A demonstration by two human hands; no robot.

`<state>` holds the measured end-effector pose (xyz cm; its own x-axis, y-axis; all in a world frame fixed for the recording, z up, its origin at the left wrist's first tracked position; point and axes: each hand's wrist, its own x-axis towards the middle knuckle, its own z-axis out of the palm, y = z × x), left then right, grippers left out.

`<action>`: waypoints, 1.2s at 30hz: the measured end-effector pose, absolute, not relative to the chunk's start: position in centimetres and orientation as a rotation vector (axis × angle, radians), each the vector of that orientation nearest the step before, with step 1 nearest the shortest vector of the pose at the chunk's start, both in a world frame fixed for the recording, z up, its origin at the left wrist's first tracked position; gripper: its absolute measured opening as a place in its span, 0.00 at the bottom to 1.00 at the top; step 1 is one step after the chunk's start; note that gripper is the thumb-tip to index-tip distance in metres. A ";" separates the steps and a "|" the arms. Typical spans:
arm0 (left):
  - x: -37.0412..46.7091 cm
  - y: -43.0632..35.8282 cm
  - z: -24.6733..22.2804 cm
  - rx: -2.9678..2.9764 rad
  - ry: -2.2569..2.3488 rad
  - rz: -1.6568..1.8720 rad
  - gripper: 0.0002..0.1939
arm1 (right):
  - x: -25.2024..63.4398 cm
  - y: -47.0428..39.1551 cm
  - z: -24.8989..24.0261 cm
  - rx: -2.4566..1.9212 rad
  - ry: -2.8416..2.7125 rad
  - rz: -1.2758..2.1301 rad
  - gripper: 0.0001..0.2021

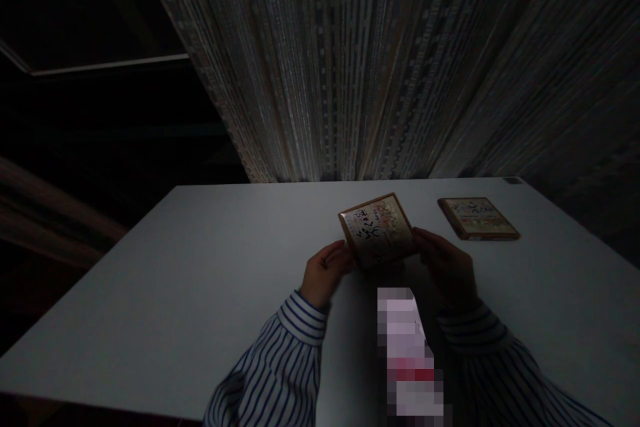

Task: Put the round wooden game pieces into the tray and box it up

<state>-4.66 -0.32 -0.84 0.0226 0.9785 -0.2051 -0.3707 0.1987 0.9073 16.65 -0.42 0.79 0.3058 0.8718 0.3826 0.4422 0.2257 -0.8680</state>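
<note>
A flat square packet with a brown border and dark written characters (379, 230) is held up, tilted, above the white table. My left hand (327, 273) grips its lower left edge, and my right hand (449, 268) grips its right edge. The fingers of both hands are closed on the packet, partly hidden behind it. A second, similar packet (479, 218) lies flat on the table, beyond my right hand and touched by neither hand.
The white table (200, 293) reaches back to a striped curtain (345, 67). A small dark patch (512, 181) is at its far right corner. A pixelated pink and white area (407, 347) shows between my forearms. The room at the left is very dark.
</note>
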 end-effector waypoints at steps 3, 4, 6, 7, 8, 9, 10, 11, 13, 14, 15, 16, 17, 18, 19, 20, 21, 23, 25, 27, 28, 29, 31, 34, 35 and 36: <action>-4.3 -0.5 -0.9 0.839 1.003 1.202 0.25 | 16.5 -0.5 0.8 -1.393 -1.293 0.462 0.16; -4.2 -0.6 -0.9 0.870 0.999 1.197 0.24 | 16.4 -0.5 0.8 -1.389 -1.280 0.465 0.16; -4.0 -0.8 -0.7 0.934 1.000 1.190 0.23 | 16.3 -0.5 0.7 -1.381 -1.260 0.465 0.15; -3.9 -0.9 -0.6 0.962 1.005 1.187 0.24 | 16.2 -0.5 0.7 -1.377 -1.256 0.463 0.15; -3.8 -1.0 -0.5 0.985 1.012 1.184 0.24 | 16.2 -0.5 0.6 -1.374 -1.255 0.458 0.15; -3.7 -1.1 -0.5 0.999 1.019 1.183 0.24 | 16.1 -0.5 0.6 -1.372 -1.260 0.455 0.15; -3.7 -1.1 -0.4 1.005 1.025 1.185 0.25 | 16.1 -0.5 0.6 -1.371 -1.267 0.454 0.15; -3.6 -1.1 -0.4 1.004 1.031 1.189 0.25 | 16.1 -0.6 0.6 -1.368 -1.275 0.456 0.15; -3.6 -1.1 -0.5 0.988 1.029 1.197 0.25 | 16.0 -0.6 0.6 -1.364 -1.293 0.463 0.15; -3.6 -1.0 -0.6 0.974 1.024 1.201 0.25 | 16.0 -0.6 0.6 -1.363 -1.301 0.464 0.15; -3.7 -1.0 -0.6 0.961 1.022 1.206 0.25 | 15.9 -0.6 0.6 -1.362 -1.308 0.463 0.16; -3.7 -0.9 -0.7 0.948 1.026 1.214 0.25 | 15.9 -0.6 0.6 -1.363 -1.313 0.460 0.16; -3.8 -0.8 -0.7 0.932 1.033 1.224 0.25 | 15.8 -0.6 0.6 -1.363 -1.317 0.456 0.16; -3.8 -0.8 -0.7 0.914 1.045 1.237 0.26 | 15.8 -0.6 0.6 -1.361 -1.319 0.453 0.17; -3.9 -0.7 -0.7 0.896 1.057 1.248 0.26 | 15.7 -0.6 0.6 -1.352 -1.324 0.454 0.17; -3.9 -0.7 -0.6 0.879 1.065 1.256 0.27 | 15.7 -0.6 0.6 -1.341 -1.330 0.456 0.18; -4.0 -0.7 -0.5 0.863 1.067 1.265 0.27 | 15.6 -0.6 0.5 -1.327 -1.338 0.462 0.18; -4.1 -0.6 -0.3 0.844 1.061 1.281 0.27 | 15.5 -0.6 0.5 -1.304 -1.360 0.481 0.19; -4.2 -0.6 -0.2 0.840 1.055 1.306 0.27 | 15.5 -0.7 0.6 -1.292 -1.375 0.512 0.19; -4.2 -0.6 -0.3 0.843 1.049 1.326 0.26 | 15.4 -0.8 0.8 -1.285 -1.381 0.558 0.19; -4.2 -0.6 -0.4 0.848 1.043 1.331 0.27 | 15.3 -0.9 0.9 -1.280 -1.381 0.583 0.19; -4.2 -0.5 -0.5 0.853 1.039 1.330 0.27 | 15.3 -0.9 1.0 -1.274 -1.380 0.606 0.19; -4.2 -0.5 -0.7 0.865 1.040 1.319 0.29 | 15.2 -1.0 1.1 -1.264 -1.376 0.640 0.19; -4.3 -0.5 -0.8 0.874 1.061 1.314 0.31 | 15.3 -1.1 1.0 -1.262 -1.368 0.683 0.20; -4.3 -0.5 -0.7 0.871 1.065 1.320 0.31 | 15.3 -1.1 0.9 -1.264 -1.372 0.704 0.20; -4.4 -0.5 -0.7 0.866 1.065 1.329 0.31 | 15.4 -1.1 0.8 -1.267 -1.380 0.727 0.21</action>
